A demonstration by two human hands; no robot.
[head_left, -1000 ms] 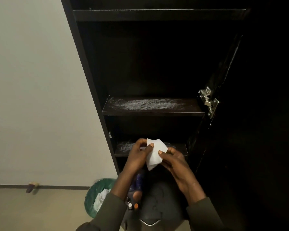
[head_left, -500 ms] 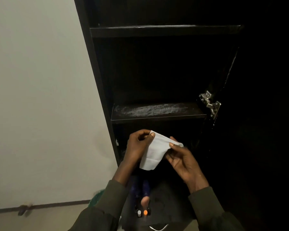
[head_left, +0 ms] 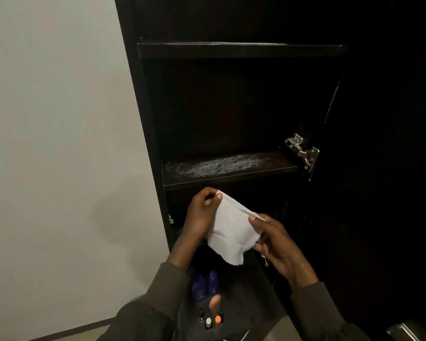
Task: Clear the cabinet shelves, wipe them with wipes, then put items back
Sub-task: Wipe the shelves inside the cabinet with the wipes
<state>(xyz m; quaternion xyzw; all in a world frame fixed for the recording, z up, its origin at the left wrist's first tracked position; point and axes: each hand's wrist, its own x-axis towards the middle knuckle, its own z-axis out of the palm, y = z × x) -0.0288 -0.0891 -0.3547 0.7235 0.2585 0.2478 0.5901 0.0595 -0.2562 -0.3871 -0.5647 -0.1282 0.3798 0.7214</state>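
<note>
Both hands hold one white wipe stretched between them in front of the open cabinet: left hand pinches its upper left corner between thumb and curled fingers, right hand pinches the upper right edge, with the rest of the sheet hanging loose below. Wipe's held edge runs on a slant, high at the left hand and lower at the right hand. Middle shelf lies directly above and beyond the hands, its long axis running left to right, its front edge just above the left hand's knuckles. Left hand is the nearer of the two to that edge; right hand sits lower and closer to the body. Pale streaked film covers the shelf top, so I judge this shelf not yet clean, and the coming move is a short reach up and forward. Upper shelf is well above both hands; its top surface is not visible. Metal hinge is up and to the right of the right hand. Below the hands, near the sleeves, small items sit on a dark surface. Count: wipes 1; shelves in view 2; hinges 1; blue bottles 2; small capped items at least 2, one orange-topped, one white-topped; others too dark to tell.
</note>
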